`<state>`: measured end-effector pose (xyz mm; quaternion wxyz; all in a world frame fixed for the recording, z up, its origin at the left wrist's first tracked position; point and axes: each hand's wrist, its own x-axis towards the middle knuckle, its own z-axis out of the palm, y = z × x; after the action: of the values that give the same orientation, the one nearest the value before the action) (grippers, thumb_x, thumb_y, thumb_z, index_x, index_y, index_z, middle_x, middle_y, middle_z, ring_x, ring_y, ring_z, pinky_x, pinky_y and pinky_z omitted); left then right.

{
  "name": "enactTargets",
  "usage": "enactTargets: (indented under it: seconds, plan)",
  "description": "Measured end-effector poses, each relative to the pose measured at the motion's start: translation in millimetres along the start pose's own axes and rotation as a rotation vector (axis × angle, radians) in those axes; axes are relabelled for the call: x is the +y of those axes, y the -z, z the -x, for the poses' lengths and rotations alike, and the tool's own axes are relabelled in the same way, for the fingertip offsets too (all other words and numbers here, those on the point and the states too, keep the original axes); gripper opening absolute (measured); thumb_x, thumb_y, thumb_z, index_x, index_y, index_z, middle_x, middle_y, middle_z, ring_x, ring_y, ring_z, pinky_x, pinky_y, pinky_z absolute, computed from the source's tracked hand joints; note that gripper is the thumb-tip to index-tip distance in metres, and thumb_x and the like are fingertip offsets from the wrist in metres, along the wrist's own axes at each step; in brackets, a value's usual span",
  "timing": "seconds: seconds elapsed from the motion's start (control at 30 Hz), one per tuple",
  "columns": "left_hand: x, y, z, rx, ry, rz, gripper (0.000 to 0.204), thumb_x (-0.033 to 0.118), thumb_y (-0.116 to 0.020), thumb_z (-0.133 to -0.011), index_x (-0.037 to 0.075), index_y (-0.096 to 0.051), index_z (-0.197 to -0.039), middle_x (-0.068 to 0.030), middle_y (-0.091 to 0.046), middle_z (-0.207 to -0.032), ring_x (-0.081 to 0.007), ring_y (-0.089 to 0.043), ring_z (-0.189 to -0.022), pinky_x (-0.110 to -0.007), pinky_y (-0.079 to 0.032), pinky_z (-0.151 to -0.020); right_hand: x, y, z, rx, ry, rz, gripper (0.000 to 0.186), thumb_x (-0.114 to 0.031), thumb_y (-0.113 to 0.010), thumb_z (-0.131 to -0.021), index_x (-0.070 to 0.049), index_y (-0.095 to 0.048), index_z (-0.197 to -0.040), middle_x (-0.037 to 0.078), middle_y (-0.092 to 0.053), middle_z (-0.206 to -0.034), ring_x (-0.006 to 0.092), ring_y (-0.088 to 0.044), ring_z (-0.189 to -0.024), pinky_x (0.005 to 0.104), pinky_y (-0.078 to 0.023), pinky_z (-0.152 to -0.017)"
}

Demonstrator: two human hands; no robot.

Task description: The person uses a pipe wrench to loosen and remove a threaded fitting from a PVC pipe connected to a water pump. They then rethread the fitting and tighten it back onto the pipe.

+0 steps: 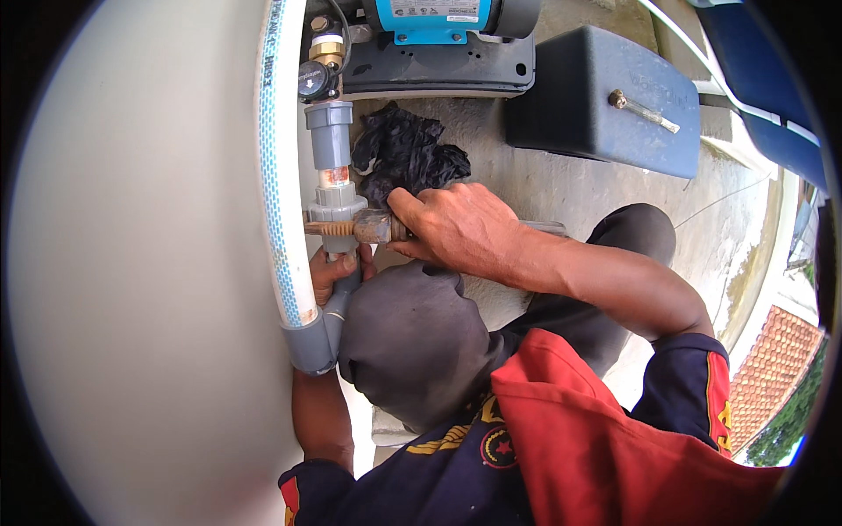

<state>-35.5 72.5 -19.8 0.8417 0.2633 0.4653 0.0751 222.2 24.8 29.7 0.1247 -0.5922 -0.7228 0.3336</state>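
From the head camera, your right hand (456, 230) is closed around a rusty brown threaded fitting (373, 226), fingers wrapped tight over its outer end, holding it level against the side of a grey plastic tee joint (336, 209). The fitting's ribbed tip pokes out on the left side of the tee. Your left hand (336, 273) comes up from below, beside the large pale tank (149, 263), and its fingers are curled around the grey pipe just under the tee, thumb pressing near the joint.

The tee sits in an upright grey pipe run: above it a short clear section (333, 176), then a grey coupling (330, 131), then a brass fitting (326, 51) by a blue pump (434, 22) on its dark base. A white hose with blue stripes (282, 175) runs down along the tank into a grey elbow (311, 342). A crumpled black plastic bag (405, 156) lies on the concrete just behind your right hand, and a dark grey box cover (605, 101) rests further right.
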Motion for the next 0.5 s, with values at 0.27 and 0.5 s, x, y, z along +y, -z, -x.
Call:
enactTargets:
  seconds: [0.27,0.5]
  plan:
    - [7.8,9.1,-6.3,0.101,0.101,-0.383,0.040,0.027,-0.067,-0.087,0.004,-0.056,-0.117,-0.0038,-0.061,-0.096,-0.0117,-0.057,-0.086,-0.026,-0.046,-0.080,-1.3,2.0,-1.9,-0.020,-0.089,-0.063,0.032,-0.032,-0.071,-0.088,-0.004,-0.056,-0.094,0.018,-0.067,-0.071,0.0402,-0.068,-0.069,0.0492,-0.055,-0.060]
    - [3.7,1.3,-4.7,0.093,0.057,-0.250,0.042,0.027,-0.067,-0.085,0.003,-0.057,-0.118,-0.0045,-0.061,-0.100,-0.0115,-0.057,-0.090,-0.026,-0.046,-0.080,-1.6,-1.9,0.0,-0.058,-0.107,-0.045,0.037,-0.038,-0.065,-0.094,-0.003,-0.058,-0.097,0.019,-0.068,-0.071,0.0388,-0.070,-0.068,0.0475,-0.057,-0.062]
